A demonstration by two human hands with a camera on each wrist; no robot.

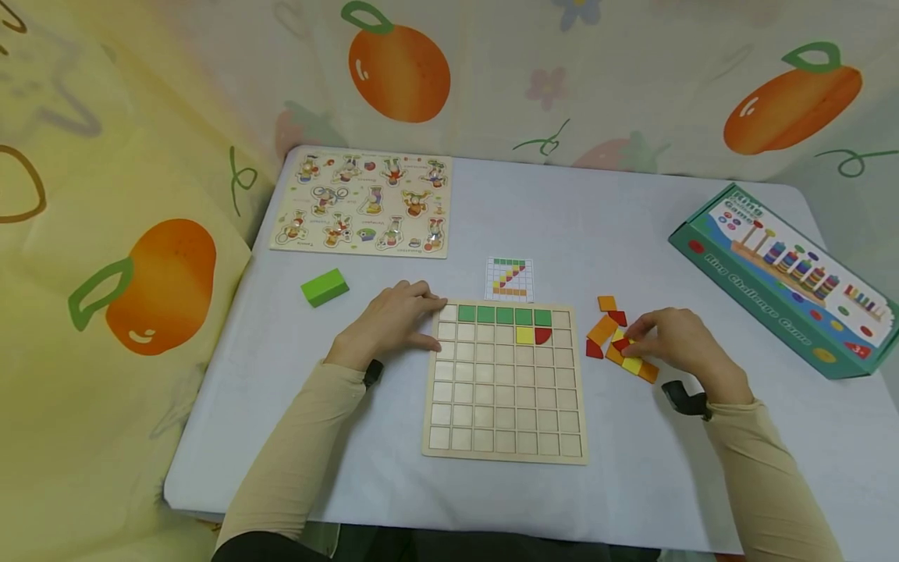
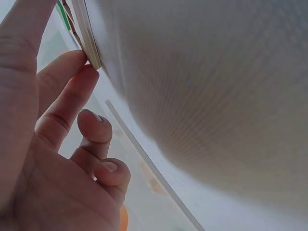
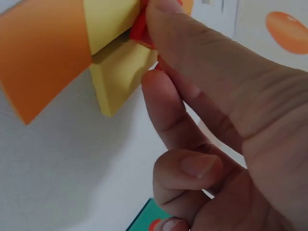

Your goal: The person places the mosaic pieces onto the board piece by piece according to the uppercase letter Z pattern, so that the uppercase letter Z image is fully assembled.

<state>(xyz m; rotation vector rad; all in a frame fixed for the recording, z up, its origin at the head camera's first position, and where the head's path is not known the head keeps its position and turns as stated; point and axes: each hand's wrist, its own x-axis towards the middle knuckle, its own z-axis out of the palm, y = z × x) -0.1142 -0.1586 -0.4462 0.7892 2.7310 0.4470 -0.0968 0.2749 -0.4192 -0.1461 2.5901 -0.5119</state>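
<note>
At the upper left corner of a wooden grid board [image 1: 504, 375], my left hand [image 1: 393, 321] touches the edge with fingertips and thumb. Its ring and little fingers bend loosely in the left wrist view. Green square tiles [image 1: 504, 315] fill much of the board's top row. Below them sit a yellow square [image 1: 524, 336] and a red quarter-circle [image 1: 543, 336]. Right of the board, my right hand [image 1: 670, 343] pinches a red piece [image 3: 140, 30] between thumb and fingers, over a cluster of orange [image 3: 43, 53] and yellow tiles [image 3: 122, 72]. The fingers partly hide this piece.
A small pattern card [image 1: 509, 279] lies just beyond the board. A green block [image 1: 325, 287] is left, below a wooden picture puzzle [image 1: 361, 201]. The green game box [image 1: 787, 281] stands at the right. Printed curtains border the table's back and left side.
</note>
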